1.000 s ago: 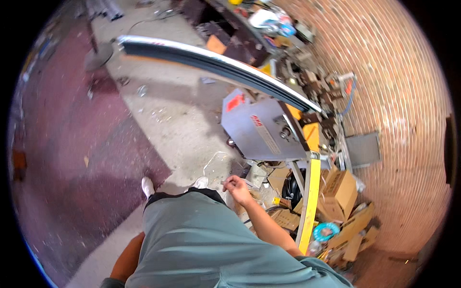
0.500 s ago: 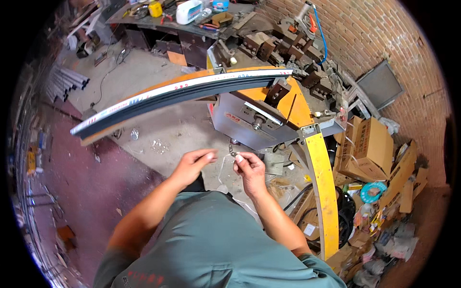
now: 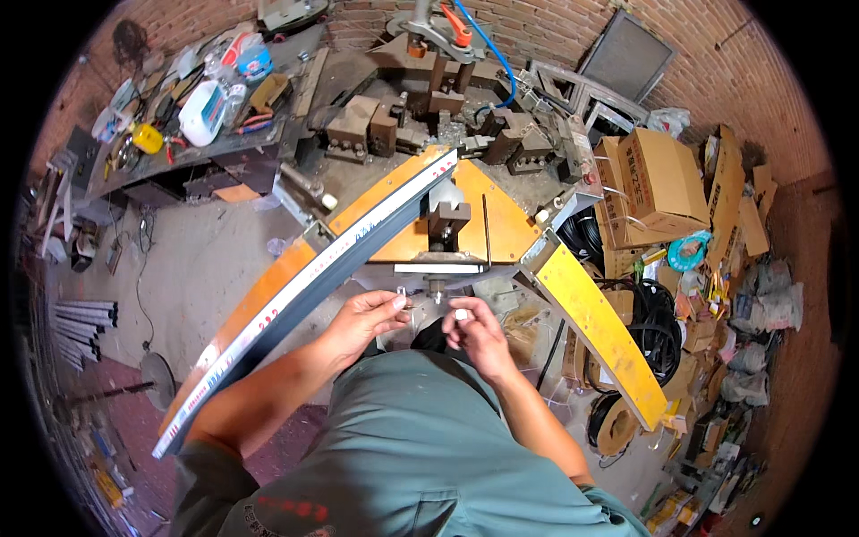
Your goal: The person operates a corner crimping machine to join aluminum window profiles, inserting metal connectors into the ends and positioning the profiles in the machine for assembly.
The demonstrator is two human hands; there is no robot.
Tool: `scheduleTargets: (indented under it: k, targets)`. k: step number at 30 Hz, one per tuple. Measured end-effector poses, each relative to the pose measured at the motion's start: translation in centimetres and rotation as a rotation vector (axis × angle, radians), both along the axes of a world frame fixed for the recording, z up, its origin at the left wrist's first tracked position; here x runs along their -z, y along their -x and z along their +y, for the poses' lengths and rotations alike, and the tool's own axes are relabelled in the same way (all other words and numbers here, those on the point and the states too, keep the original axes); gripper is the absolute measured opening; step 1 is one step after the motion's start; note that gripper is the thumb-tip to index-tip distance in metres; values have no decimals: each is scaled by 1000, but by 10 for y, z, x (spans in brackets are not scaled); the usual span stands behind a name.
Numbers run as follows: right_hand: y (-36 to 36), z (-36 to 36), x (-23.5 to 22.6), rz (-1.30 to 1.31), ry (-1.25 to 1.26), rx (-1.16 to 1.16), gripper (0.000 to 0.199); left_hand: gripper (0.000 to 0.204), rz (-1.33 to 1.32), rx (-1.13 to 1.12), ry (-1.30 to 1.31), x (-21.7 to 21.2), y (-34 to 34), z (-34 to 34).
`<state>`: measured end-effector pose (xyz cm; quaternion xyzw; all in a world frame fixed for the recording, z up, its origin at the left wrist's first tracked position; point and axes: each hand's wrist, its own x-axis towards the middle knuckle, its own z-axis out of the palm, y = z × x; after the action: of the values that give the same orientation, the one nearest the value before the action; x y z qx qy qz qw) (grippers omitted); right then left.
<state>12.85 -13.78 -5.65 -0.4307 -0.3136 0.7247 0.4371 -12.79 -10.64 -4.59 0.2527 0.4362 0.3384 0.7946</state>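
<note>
Both hands have risen toward the orange metal machine table (image 3: 501,224): left hand (image 3: 362,318) pinches a small silver clip (image 3: 401,292), right hand (image 3: 474,329) pinches a small white piece (image 3: 460,314); fitting them together looks next.

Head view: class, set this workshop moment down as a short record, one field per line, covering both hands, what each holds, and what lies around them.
Setting: brick-walled workshop, seen from above
Left hand: fingertips pinch a small pale piece
Right hand: fingertips pinch a small white piece
Hands: apart, close in front of the chest
In front: orange machine table with a dark block on it
Across the left: long metal strip, slanting
Far left: cluttered workbench
Right: cardboard boxes, black cable coils
</note>
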Motion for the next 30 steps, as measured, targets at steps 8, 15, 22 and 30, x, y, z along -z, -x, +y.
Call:
scheduleTargets:
  k: [8,15,22,30]
  targets:
    - [-69,93,-2,-191,9,113,23,29,268,59,-130,13,8,88]
    - [-73,179,-6,-347,-105,35,21,31,294,-191,-145,23,-36,140]
    - [-61,217,20,-160,56,24,12,26,415,-173,-179,34,-54,167]
    - [-47,235,42,-71,233,13,13,19,558,-224,-157,20,-80,167]
